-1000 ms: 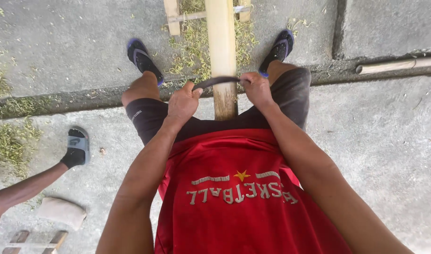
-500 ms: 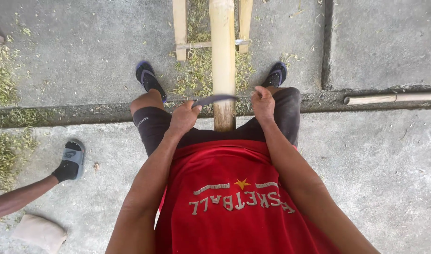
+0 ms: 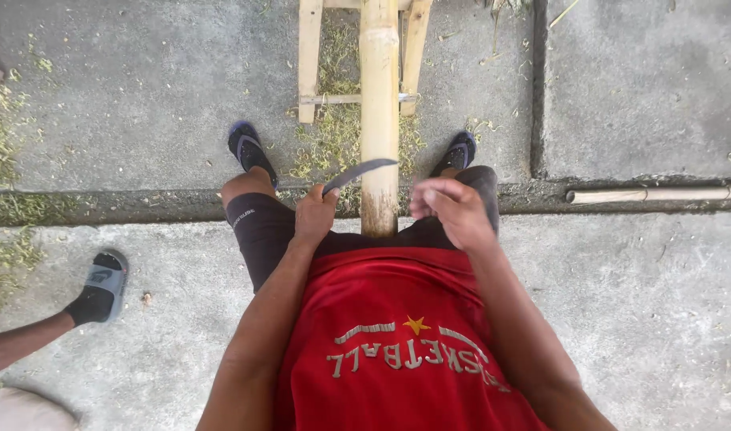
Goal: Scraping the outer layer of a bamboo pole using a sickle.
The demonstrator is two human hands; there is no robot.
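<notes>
Head view, looking down over a red shirt (image 3: pixel 397 351) and dark shorts (image 3: pixel 261 231).

Item: bamboo pole (image 3: pixel 379 120), pale, lying lengthwise between the knees, near end at the lap, far end resting on a small wooden frame (image 3: pixel 309 60). Green shavings (image 3: pixel 329 152) scattered on the concrete (image 3: pixel 645 303) beneath.

Item: curved blade (image 3: pixel 359 172), dark, laid across the pole, one end gripped in the left hand (image 3: pixel 316 215), fist clenched around it. Other end free, just past the pole's right edge.

Item: right hand (image 3: pixel 453 209), off the blade, fingers loosely curled, nothing held, just right of the pole and near the free end.

Handling note: best scraped with both ends gripped, blade square across the pole, even pull toward the lap, knees clear of the edge.

Nearby: another person's foot in a grey slipper (image 3: pixel 102 287), well left; second pole (image 3: pixel 653 194) lying at right.
</notes>
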